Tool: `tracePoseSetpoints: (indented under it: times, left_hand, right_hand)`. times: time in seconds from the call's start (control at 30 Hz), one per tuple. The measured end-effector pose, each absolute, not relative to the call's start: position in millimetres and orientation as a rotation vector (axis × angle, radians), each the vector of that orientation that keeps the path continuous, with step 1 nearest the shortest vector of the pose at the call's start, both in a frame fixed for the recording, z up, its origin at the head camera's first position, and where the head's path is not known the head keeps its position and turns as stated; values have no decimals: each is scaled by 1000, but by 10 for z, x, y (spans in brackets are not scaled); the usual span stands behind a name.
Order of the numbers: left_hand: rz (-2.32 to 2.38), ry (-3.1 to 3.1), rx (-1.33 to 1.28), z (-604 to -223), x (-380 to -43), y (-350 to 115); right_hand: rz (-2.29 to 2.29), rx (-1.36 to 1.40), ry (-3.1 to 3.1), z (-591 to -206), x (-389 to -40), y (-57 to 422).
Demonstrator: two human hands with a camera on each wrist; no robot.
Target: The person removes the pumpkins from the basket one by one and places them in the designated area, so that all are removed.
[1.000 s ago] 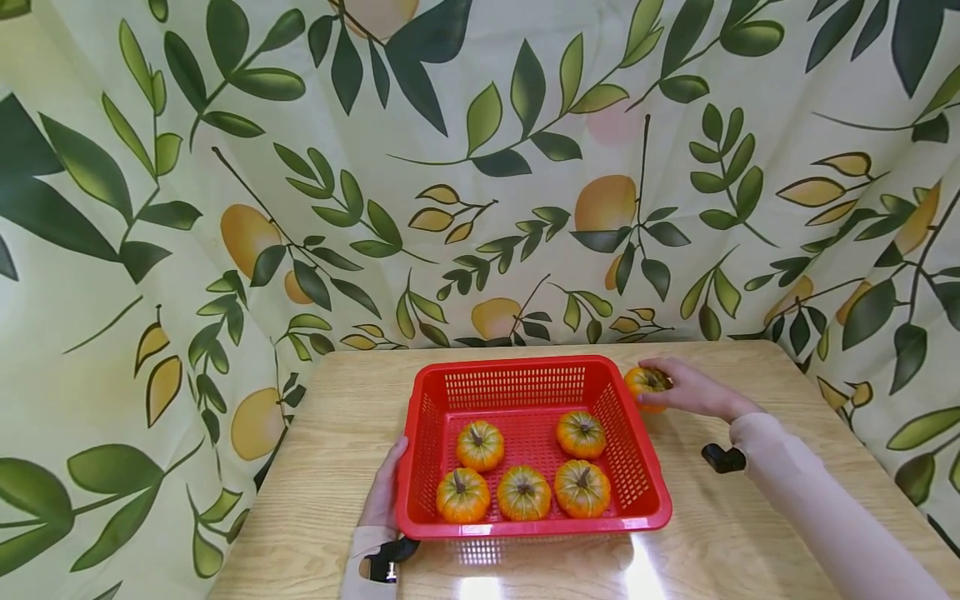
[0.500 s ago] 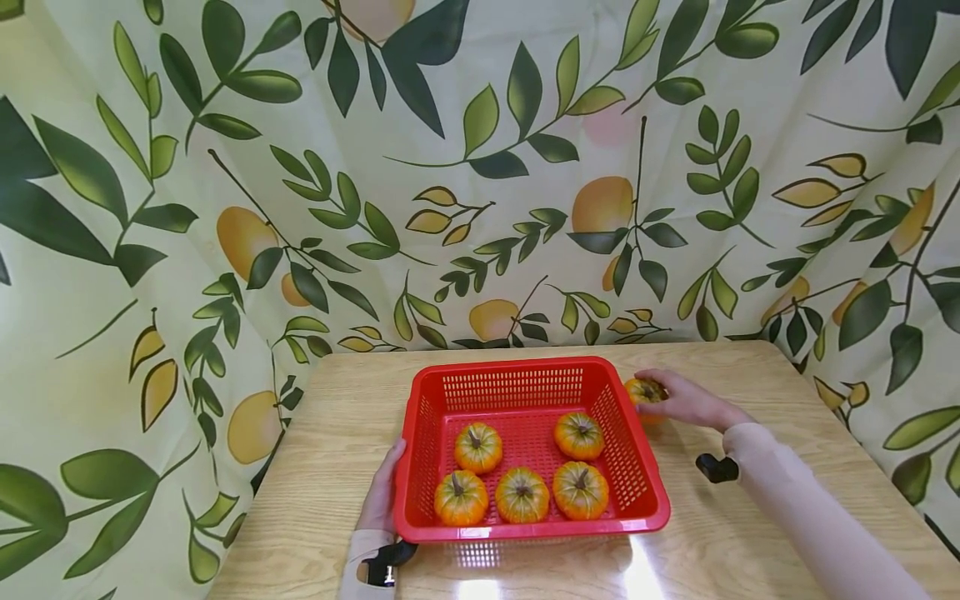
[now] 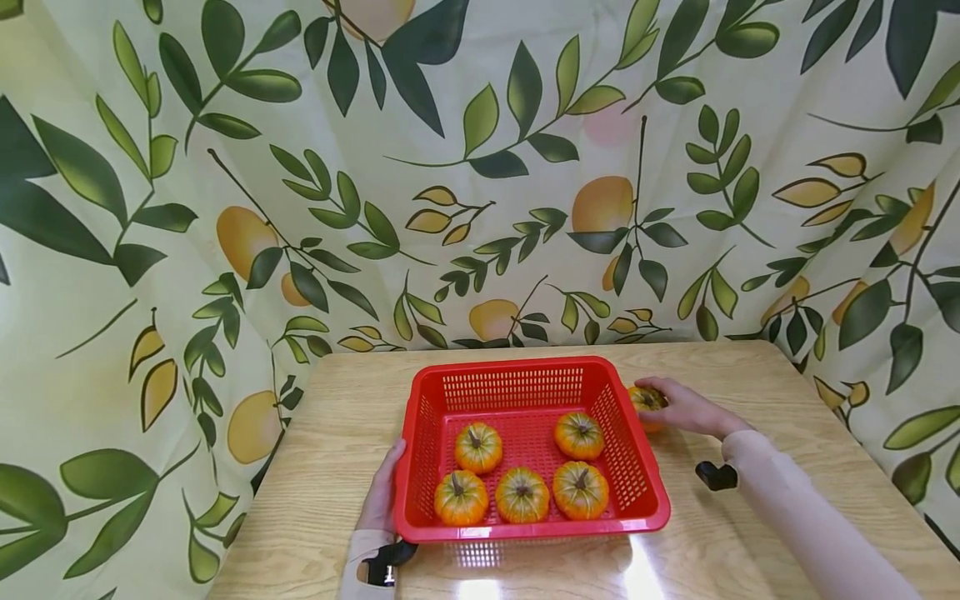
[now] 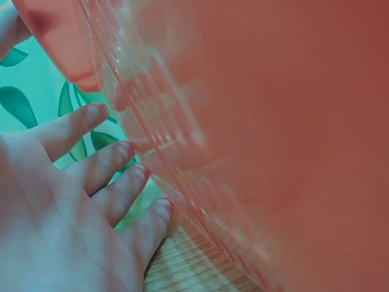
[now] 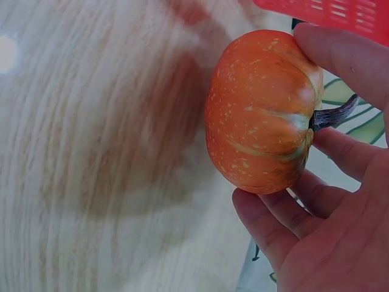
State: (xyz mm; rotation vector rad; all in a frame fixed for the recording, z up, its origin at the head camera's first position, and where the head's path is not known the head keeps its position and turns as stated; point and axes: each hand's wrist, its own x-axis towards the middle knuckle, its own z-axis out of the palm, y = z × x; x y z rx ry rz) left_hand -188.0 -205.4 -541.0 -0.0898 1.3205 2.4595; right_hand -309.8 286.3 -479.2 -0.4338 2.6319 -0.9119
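Note:
My right hand [image 3: 693,407] holds a small orange pumpkin [image 3: 648,400] just outside the right wall of a red plastic basket [image 3: 652,492]. In the right wrist view the thumb and fingers grip this pumpkin [image 5: 261,115] round its sides, its dark stem pointing towards the palm. Wood shows beyond it with a soft shadow. My left hand [image 3: 381,490] rests against the basket's left side. Up close in the left wrist view, the straight fingers [image 4: 115,198] of that hand touch the slotted basket wall [image 4: 176,121].
Inside the basket sit several orange pumpkins, among them one pumpkin [image 3: 478,447] at the back left and another pumpkin [image 3: 579,436] at the back right. Beneath everything is a light wooden table [image 3: 322,450]. A leaf-patterned cloth [image 3: 480,167] hangs behind and at both sides.
The right hand and its pumpkin have shifted slightly, ending a little lower in the head view and partly behind the basket's rim. The left hand stays at the basket.

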Motion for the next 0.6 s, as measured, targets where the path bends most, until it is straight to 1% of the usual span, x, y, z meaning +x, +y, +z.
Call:
tracePoseSetpoints:
  times: [0.33, 0.6]
  left_hand:
    - [2469, 1333, -23, -5410, -1885, -2064]
    - [2475, 1341, -90, -5406, -1885, -2047]
  right_hand:
    - [-909, -384, 2612, -4842, -3043, 2846]
    - [-922, -399, 2634, -4878, -3037, 2862]
